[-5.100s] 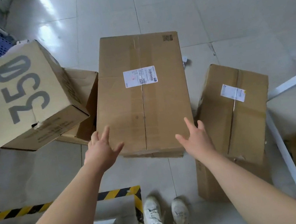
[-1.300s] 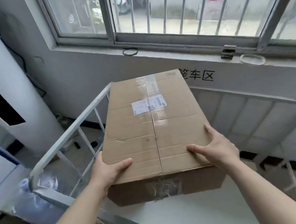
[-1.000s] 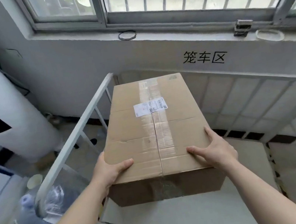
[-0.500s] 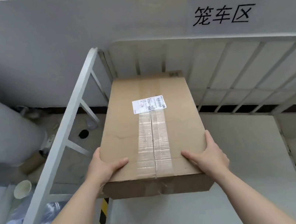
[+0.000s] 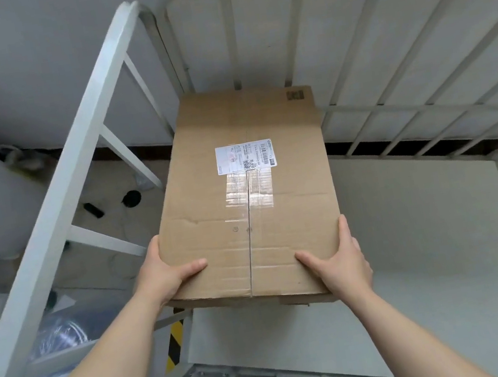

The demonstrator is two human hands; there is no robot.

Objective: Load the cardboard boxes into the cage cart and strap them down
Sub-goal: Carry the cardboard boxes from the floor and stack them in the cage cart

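- Holding a cardboard box [image 5: 250,207] by its near end, I am looking down on it inside the cage cart [image 5: 75,170], over toward the cart's back left corner.
- My left hand [image 5: 165,276] is gripping the near left edge: the thumb is lying flat across the top, and the other fingers are wrapping down the side out of sight, so I cannot tell how they are lying.
- My right hand [image 5: 341,261] is gripping the near right corner the same way, with the thumb stretching across the top and the other fingers running close together along the side edge.
- The near end is hanging above the cart's white floor panel [image 5: 413,244]; the far end is sitting close to the back bars, and I cannot tell whether it is touching them or the floor.
- A white label [image 5: 246,156] is showing on the box top, with clear tape [image 5: 250,193] lying over the centre seam just below it.
- Outside the left rail, clear plastic wrap [image 5: 61,348] is lying on the ground, and a yellow and black stripe [image 5: 174,343] is showing just under the box's near left corner.
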